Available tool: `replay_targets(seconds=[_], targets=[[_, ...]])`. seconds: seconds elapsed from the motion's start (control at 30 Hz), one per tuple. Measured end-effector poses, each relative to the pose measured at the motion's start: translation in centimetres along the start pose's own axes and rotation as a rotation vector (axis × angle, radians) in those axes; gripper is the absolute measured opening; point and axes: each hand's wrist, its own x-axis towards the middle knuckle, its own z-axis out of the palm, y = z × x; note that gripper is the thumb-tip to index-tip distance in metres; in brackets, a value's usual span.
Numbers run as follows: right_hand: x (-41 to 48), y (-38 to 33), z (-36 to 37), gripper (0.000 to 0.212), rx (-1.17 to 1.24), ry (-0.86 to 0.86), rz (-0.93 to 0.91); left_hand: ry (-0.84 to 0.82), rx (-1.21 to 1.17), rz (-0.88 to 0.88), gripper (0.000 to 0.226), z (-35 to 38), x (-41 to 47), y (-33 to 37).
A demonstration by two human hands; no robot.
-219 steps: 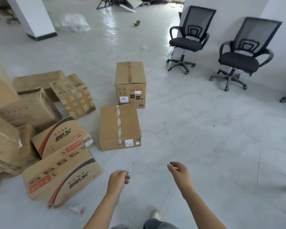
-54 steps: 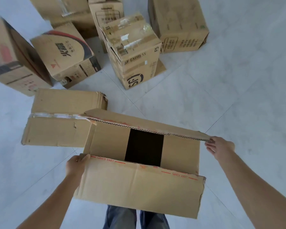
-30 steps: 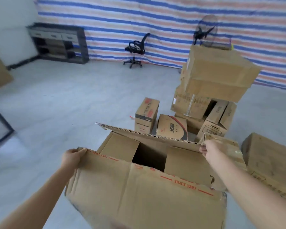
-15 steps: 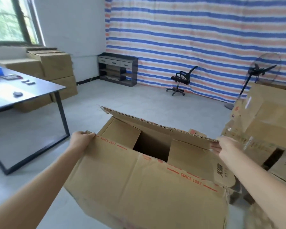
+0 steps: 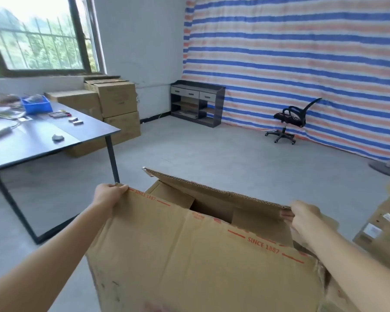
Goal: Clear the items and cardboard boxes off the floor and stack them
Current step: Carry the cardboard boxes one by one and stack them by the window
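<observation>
A large open cardboard box (image 5: 189,255) with red "SINCE 1887" print fills the lower middle of the view, held up off the floor. My left hand (image 5: 108,195) grips the near flap's left corner. My right hand (image 5: 302,218) grips the far flap at its right end. The box's top flaps stand open and its dark inside shows. More cardboard boxes (image 5: 385,226) sit at the right edge, partly cut off.
A dark table (image 5: 43,140) with a blue bin (image 5: 36,105) and small items stands at the left. Stacked boxes (image 5: 115,104) line the wall under the window. A low cabinet (image 5: 197,102), an office chair (image 5: 289,119) and a fan base (image 5: 383,164) stand by the striped tarp.
I picked the open box up from the floor and turned left with it. The pile of boxes slid out to the right; the table, window and stacked boxes came into view.
</observation>
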Motion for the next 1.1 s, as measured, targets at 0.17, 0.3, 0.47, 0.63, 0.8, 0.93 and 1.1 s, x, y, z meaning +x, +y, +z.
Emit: replay_targets(seconds=[0.17,0.3,0.47,0.63,0.8,0.93,1.1], targets=[[6.4,-5.8,6.6,0.019,-0.014,-0.052,-0.047,0.078,0.005,-0.017,0.018,3.7,5.1,2.1],[9.8,-8.7,12.0,0.017,-0.047,-0.117,-0.044,0.138,-0.009,-0.062,0.017,5.9,8.5,2.3],[13.4,-12.2,20.2,0.014,-0.054,-0.149,-0.048,0.191,-0.022,-0.078,0.014,7.9,15.0,2.7],[17.5,-13.6,30.3,0.027,-0.095,-0.133,-0.014,0.238,-0.083,-0.127,0.027,9.9,24.9,2.9],[21.5,-16.9,39.2,0.015,-0.094,-0.089,-0.03,0.176,-0.074,-0.188,0.021,12.3,34.5,3.9],[25.0,-19.1,43.4,0.021,-0.08,-0.026,-0.041,0.122,-0.061,-0.183,0.01,14.9,41.3,6.2],[30.9,-20.9,46.9,0.016,-0.032,0.024,0.01,0.047,-0.021,-0.2,0.019,19.8,48.2,7.8]])
